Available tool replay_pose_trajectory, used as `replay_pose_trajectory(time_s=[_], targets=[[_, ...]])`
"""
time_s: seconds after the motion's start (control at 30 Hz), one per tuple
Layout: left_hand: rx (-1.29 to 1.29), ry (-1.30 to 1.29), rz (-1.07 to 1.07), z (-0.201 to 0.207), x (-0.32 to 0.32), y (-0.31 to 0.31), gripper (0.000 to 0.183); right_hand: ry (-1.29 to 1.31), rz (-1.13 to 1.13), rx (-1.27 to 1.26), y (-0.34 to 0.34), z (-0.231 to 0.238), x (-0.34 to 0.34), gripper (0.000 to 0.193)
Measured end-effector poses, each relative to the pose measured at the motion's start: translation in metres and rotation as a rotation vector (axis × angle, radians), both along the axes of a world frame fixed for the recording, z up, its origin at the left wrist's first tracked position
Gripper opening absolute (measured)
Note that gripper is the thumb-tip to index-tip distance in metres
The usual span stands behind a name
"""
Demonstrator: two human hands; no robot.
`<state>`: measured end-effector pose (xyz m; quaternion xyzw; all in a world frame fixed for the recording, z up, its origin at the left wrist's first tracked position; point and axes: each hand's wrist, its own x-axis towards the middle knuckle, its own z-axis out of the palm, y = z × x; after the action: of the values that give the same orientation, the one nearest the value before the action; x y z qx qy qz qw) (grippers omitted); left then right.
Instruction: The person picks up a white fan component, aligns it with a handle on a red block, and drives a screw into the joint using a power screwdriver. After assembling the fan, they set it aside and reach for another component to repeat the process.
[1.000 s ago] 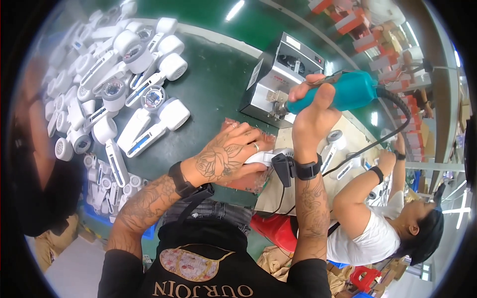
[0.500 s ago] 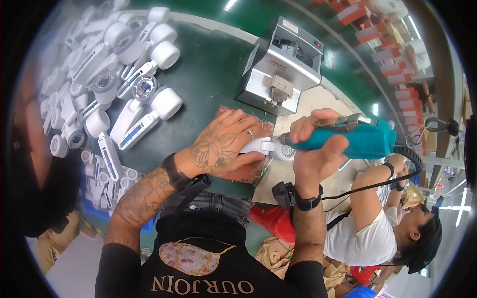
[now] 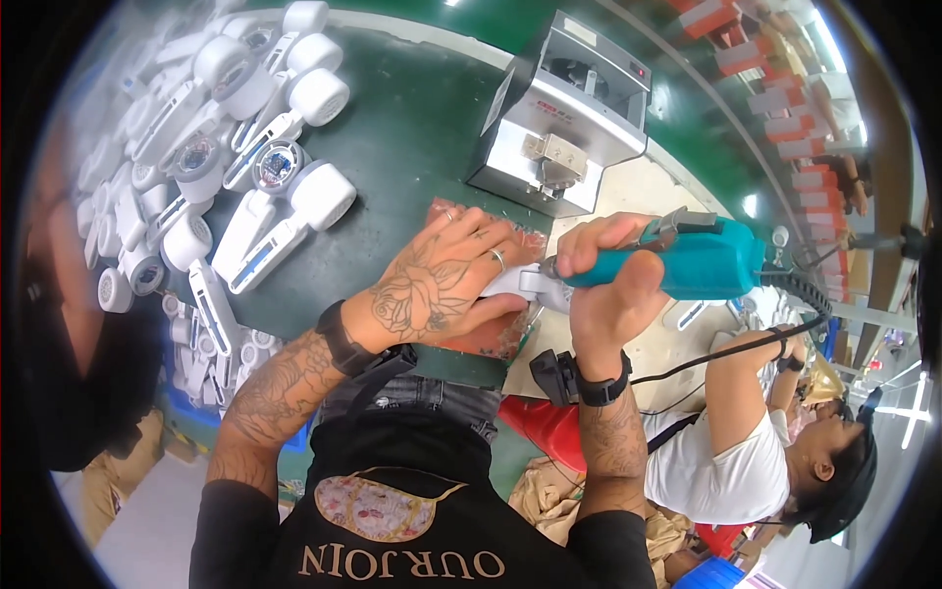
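Note:
My left hand [image 3: 446,280] lies over a small white plastic device [image 3: 531,285], its fingers closed round the body and pressing it on a reddish-brown mat [image 3: 476,341]. My right hand [image 3: 606,299] grips a teal electric screwdriver [image 3: 702,257], held nearly level with its tip pointing left at the device. Whether the tip touches a screw is hidden by the fingers. Part of the device's rounded end is covered by my right hand.
A heap of white handheld devices [image 3: 324,196] with round heads covers the table's left side. Beyond the mat stands a grey and black machine [image 3: 559,118]. The screwdriver's black cord [image 3: 731,363] hangs at the right, near a person in a white shirt [image 3: 721,466].
The screwdriver and my right hand have shifted slightly left, covering more of the device's rounded end. My left hand keeps its hold.

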<state>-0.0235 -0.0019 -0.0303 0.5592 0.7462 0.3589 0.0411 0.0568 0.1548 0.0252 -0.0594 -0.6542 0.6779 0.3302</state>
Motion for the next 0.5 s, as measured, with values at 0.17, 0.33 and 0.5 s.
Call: replay_pose_trajectory(time_s=[0.17,0.33,0.5], targets=[[-0.008,0.024,0.021,0.001,0.000,-0.002,0.051,-0.016,0.014,-0.038,-0.001,-0.003,-0.002,0.064],[0.008,0.007,0.013,0.000,-0.001,-0.004,0.046,-0.021,0.016,0.016,0.004,0.009,-0.009,0.067],[0.044,-0.002,0.017,-0.003,0.001,-0.007,0.045,0.082,-0.089,0.059,0.011,0.023,-0.048,0.067]])
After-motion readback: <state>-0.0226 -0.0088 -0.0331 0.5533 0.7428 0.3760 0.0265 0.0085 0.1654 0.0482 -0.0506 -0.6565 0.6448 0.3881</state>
